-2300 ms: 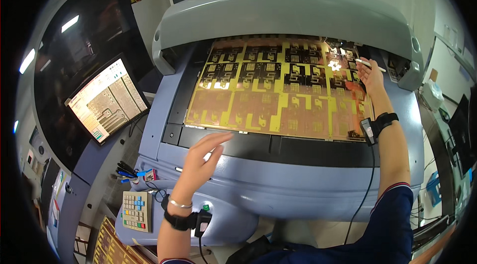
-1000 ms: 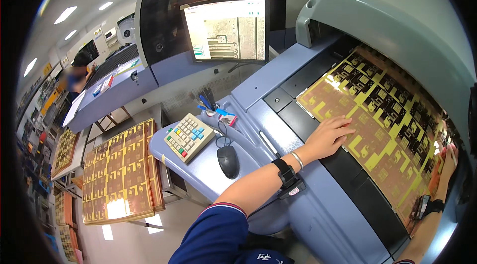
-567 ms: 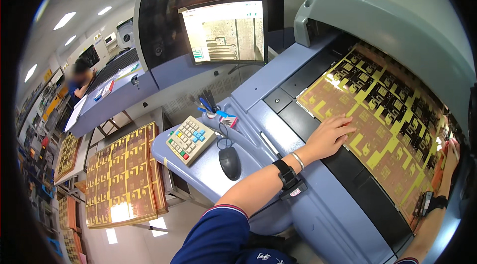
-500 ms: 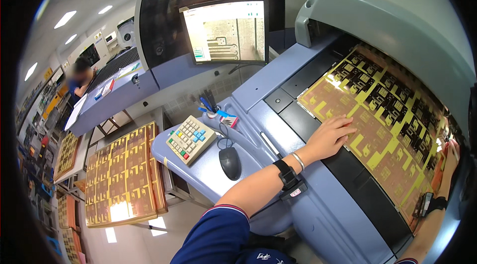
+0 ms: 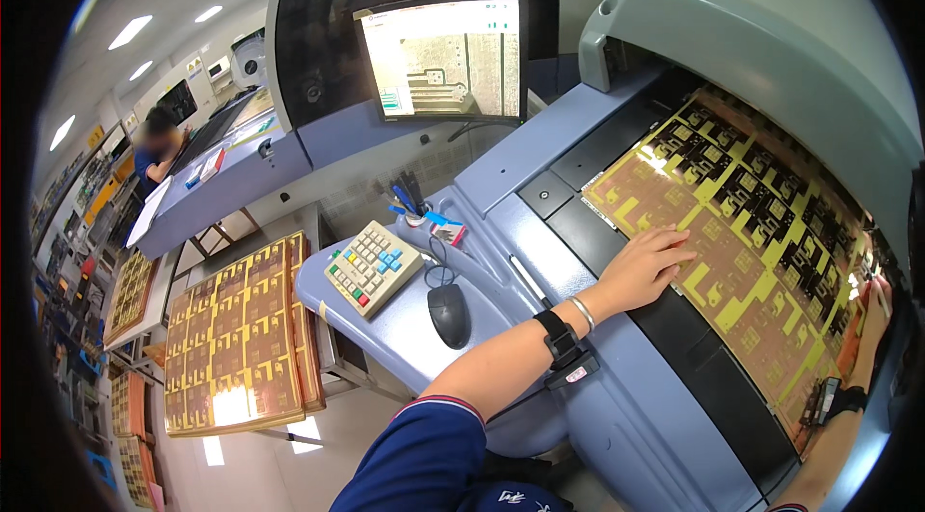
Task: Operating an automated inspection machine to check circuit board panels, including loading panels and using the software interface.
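Note:
A large printed circuit board panel (image 5: 713, 262), yellow-gold and brown with a repeating pattern, lies flat on the black bed of a blue-grey machine. My left hand (image 5: 644, 269) rests on its near left edge, fingers stretched out and holding nothing. A black watch (image 5: 559, 337) and a silver bangle (image 5: 582, 314) are on that wrist. At the panel's far right edge is my right hand (image 5: 875, 308), small and squeezed by the picture's rim, so its grip is unclear. Its wrist wears a black band (image 5: 848, 400). The machine's grey-green hood (image 5: 742, 30) covers the panel's far side.
On the left ledge are a beige keypad (image 5: 374, 266), a black mouse (image 5: 448, 315) and a cup of pens (image 5: 412, 213). A monitor (image 5: 445, 59) shows magnified circuit traces. Stacked panels (image 5: 236, 339) stand lower left. Another person (image 5: 157, 151) works at a far bench.
The magnified picture on the monitor has shifted. The whole view has moved very slightly; both hands stay in nearly the same place on the panel.

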The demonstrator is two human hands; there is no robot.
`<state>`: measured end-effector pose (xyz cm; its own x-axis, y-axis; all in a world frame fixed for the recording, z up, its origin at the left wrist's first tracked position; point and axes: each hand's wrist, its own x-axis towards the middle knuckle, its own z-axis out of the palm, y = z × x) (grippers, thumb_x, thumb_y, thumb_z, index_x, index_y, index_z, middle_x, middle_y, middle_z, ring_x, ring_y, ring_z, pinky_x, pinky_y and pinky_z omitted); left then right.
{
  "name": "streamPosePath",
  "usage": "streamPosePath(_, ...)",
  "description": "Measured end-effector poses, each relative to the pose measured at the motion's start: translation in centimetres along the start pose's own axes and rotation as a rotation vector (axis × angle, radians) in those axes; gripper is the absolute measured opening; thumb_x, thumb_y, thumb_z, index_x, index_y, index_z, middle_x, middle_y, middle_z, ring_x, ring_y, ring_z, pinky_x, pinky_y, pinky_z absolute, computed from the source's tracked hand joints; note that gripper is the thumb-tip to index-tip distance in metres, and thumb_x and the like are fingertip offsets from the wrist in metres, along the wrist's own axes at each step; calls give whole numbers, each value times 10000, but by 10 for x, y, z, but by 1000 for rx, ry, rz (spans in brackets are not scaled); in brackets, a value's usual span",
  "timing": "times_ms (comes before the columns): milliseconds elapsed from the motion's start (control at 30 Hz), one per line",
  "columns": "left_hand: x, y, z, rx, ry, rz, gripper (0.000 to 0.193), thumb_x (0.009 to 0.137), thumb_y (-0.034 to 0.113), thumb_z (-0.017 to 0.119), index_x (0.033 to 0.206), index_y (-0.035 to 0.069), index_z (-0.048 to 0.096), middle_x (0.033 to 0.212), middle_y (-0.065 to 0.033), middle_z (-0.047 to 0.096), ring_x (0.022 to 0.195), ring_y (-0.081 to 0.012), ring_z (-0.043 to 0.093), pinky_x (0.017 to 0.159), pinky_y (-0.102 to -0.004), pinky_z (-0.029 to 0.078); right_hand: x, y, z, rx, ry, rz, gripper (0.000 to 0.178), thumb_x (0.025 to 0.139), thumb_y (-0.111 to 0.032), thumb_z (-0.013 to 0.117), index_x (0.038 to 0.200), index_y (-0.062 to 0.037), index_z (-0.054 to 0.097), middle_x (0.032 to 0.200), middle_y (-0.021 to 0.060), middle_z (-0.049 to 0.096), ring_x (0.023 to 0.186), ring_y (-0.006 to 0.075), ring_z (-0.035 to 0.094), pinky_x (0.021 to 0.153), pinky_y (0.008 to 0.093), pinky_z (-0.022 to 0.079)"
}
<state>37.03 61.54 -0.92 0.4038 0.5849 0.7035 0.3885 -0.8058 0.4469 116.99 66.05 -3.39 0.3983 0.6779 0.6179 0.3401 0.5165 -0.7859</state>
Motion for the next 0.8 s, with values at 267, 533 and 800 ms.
streamPosePath(267, -18, -8, -16, -30, 45, -12, 324, 915, 99, 615, 1232, 135, 669, 1409, -95, 540, 1372, -317, 424, 1105, -439, 366, 36, -8, -27, -31, -49, -42, 253, 1006, -169, 585, 1223, -46, 623, 1047, 35, 678, 920, 111, 661, 771, 217, 526)
streamPosePath(533, 1, 4, -5, -3, 1, 1, 330, 917, 101, 612, 1241, 138, 663, 1416, -98, 529, 1375, -320, 419, 1106, -448, 359, 0, -8, -13, 4, -25, -33, 251, 1005, -169, 586, 1221, -46, 624, 1042, 34, 678, 915, 110, 659, 766, 216, 524)
streamPosePath(800, -18, -10, -12, -18, 33, -4, 326, 913, 90, 613, 1232, 132, 665, 1403, -108, 537, 1368, -328, 427, 1098, -447, 364, 24, 2, -3, -5, -57, -22, 250, 1004, -169, 587, 1219, -46, 625, 1038, 34, 677, 910, 108, 658, 760, 215, 522)
